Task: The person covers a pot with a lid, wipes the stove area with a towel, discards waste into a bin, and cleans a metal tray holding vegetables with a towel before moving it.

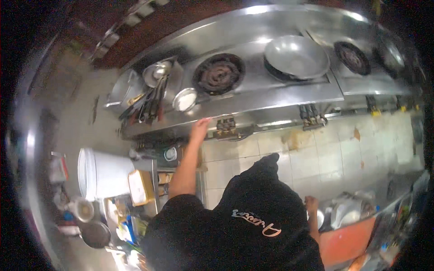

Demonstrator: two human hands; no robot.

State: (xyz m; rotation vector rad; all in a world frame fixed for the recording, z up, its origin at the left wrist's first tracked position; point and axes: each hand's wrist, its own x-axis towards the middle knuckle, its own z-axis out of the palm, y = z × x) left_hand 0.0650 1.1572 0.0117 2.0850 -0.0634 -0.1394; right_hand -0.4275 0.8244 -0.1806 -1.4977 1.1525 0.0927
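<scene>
My left hand reaches out to the front edge of the steel stove, just left of a set of dark burner knobs. Its fingers are blurred, and I cannot make out anything held in them. Behind that hand, a small metal bowl with white contents stands on the stove. Down at my right side, my right hand hangs beside a white round dish at the counter's edge. The fingers there are small and smeared, so their grip is unclear.
Beyond the bowl are ladles and other long-handled utensils, a black burner and a large wok. A white bucket and a box stand left. A red cutting board lies right. Tiled floor runs between.
</scene>
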